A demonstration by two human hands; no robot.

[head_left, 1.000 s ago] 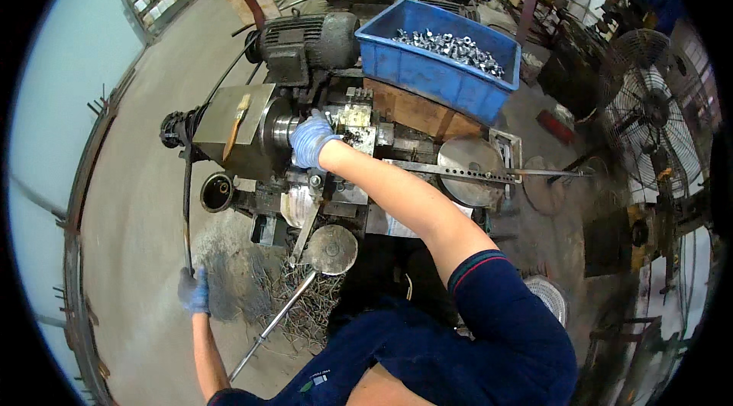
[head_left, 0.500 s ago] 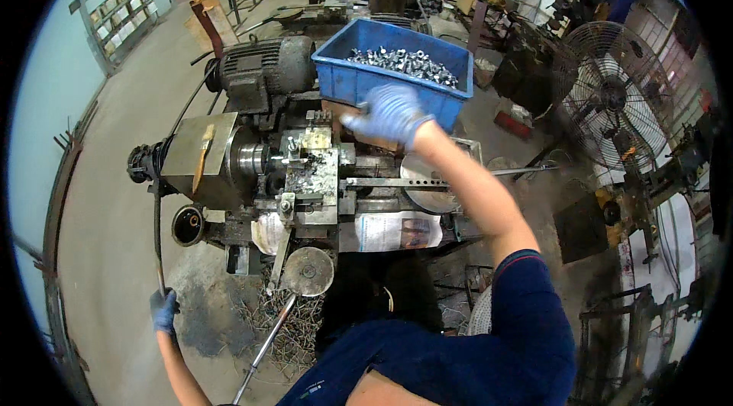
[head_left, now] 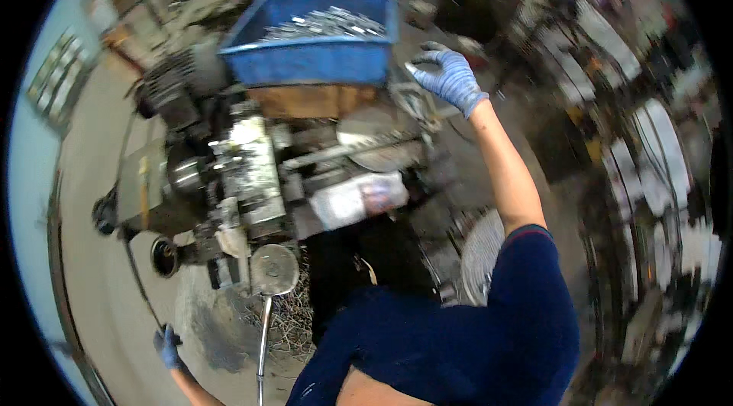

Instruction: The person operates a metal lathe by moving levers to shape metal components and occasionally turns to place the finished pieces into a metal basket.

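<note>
My left hand (head_left: pixel 166 346), in a blue glove, is closed round the lower end of a long dark lever (head_left: pixel 140 276). That lever runs up to the left end of a greasy lathe-like machine (head_left: pixel 256 169). My right hand (head_left: pixel 449 78), in a blue striped glove, hangs in the air just right of a blue plastic bin (head_left: pixel 309 62). Its fingers are bent and the thumb stands apart, with nothing visible between them. Many small shiny metal parts (head_left: pixel 328 24) lie in the bin, their shape smeared by motion. A wooden box (head_left: pixel 313 101) is under the bin.
An electric motor (head_left: pixel 187 74) sits at the machine's back left. A round metal plate (head_left: pixel 275 269) on a shiny bar stands in front, near metal scraps (head_left: pixel 282 322) on the floor. Newspaper (head_left: pixel 359 200) covers part of the machine bed. A brush (head_left: pixel 143 188) lies on the headstock.
My right hand has moved right, from in front of the bin to beside it. The whole view has turned and blurred. My left hand still grips the lever.
</note>
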